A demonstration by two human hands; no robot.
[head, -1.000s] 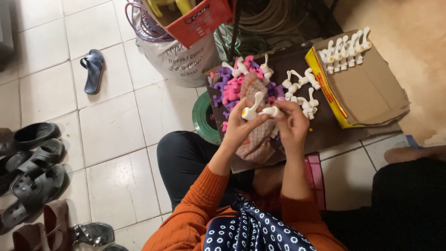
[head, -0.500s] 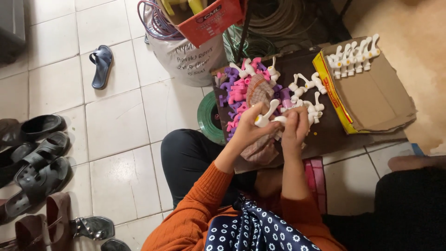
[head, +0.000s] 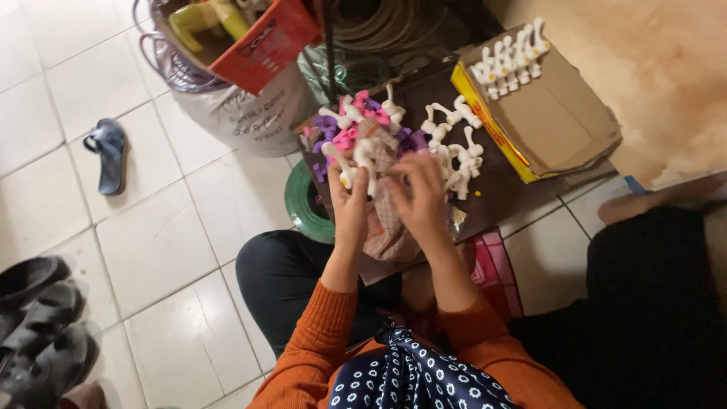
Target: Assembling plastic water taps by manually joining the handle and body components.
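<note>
My left hand (head: 350, 203) and my right hand (head: 418, 191) are raised together over a dark board (head: 500, 178) on my lap. Between their fingers they pinch a small white plastic tap-shaped part (head: 365, 160). Just beyond the hands a checked cloth bag (head: 386, 216) holds a heap of pink, purple and white plastic parts (head: 356, 121). To the right of my hands, loose white plastic taps (head: 454, 148) lie on the board. My orange sleeves (head: 318, 333) show at the bottom.
A flattened cardboard box (head: 556, 113) with a row of white taps (head: 511, 53) lies at the right. A bucket (head: 242, 113) with an orange box, hose coils (head: 379, 26), a green ring (head: 299, 204), a blue sandal (head: 110, 151) and dark shoes (head: 38, 318) stand on white tiles. Another person in black (head: 651, 295) sits at right.
The view has shifted and closed in a little. My hands stay together on the white part and have drawn slightly nearer to the bag of coloured parts.
</note>
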